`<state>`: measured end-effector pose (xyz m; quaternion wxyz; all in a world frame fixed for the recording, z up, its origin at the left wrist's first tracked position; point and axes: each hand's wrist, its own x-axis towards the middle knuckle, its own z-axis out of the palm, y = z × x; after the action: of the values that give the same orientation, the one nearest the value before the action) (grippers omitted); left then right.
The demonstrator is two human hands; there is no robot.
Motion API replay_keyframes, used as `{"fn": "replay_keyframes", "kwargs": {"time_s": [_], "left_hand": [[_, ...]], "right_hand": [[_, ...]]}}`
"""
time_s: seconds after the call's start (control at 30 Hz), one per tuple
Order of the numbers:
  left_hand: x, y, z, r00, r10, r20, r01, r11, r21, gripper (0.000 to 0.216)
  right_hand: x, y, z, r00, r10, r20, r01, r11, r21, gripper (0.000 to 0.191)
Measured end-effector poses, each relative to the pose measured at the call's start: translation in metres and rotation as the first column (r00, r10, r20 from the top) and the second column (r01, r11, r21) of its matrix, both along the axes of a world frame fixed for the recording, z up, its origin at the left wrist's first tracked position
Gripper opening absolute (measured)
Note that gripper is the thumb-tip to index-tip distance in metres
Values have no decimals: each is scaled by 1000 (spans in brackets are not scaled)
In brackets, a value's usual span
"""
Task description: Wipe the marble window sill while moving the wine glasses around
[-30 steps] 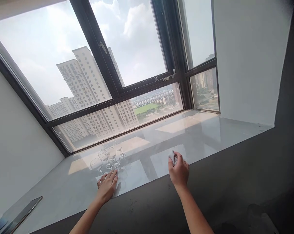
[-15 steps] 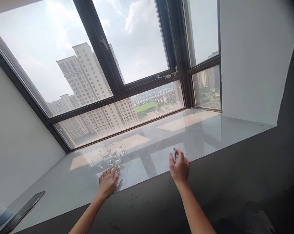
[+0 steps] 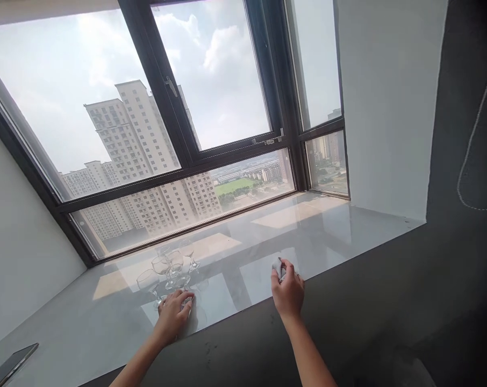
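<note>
Admittedly, I cannot tell whether the left hand [image 3: 173, 314], bent beside the glasses [image 3: 174, 263] on the windowsill [image 3: 102, 328], holds anything, while the right hand [image 3: 288, 291], well apart near the front edge [image 3: 247, 308], clasps a pale wad [image 3: 277, 265].

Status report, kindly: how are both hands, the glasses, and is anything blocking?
Left hand beside stemmed glasses, contact unclear. Right hand gripping pale item. Glasses upright, grouped on sill. Left hand partly blocks view.

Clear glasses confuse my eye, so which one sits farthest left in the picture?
The wine glass just past the left hand, its bowl reaching farther left than any other; the remaining glasses bunch to its right.
</note>
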<state>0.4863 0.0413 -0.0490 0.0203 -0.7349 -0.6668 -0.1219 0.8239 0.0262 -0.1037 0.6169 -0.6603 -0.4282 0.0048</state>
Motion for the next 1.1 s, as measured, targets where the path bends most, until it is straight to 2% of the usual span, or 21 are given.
{"fn": "replay_keyframes", "kwargs": {"time_s": [0.13, 0.3, 0.43, 0.57, 1.1], "left_hand": [[45, 9, 3, 995, -74, 68, 72, 997, 31, 29], [103, 34, 3, 976, -171, 138, 166, 985, 42, 27], [132, 49, -2, 957, -253, 144, 239, 965, 106, 26], [141, 48, -10, 944, -305, 128, 271, 935, 227, 24], [143, 41, -10, 949, -297, 108, 258, 925, 279, 29]], "right_hand": [[0, 1, -1, 1000, 5, 2, -5, 1000, 3, 38], [2, 0, -1, 1000, 20, -9, -20, 1000, 3, 37], [3, -2, 0, 1000, 19, 8, -19, 1000, 3, 37], [1, 0, -3, 1000, 6, 26, -6, 1000, 10, 37], [-5, 0, 0, 999, -28, 32, 27, 999, 32, 33]]}}
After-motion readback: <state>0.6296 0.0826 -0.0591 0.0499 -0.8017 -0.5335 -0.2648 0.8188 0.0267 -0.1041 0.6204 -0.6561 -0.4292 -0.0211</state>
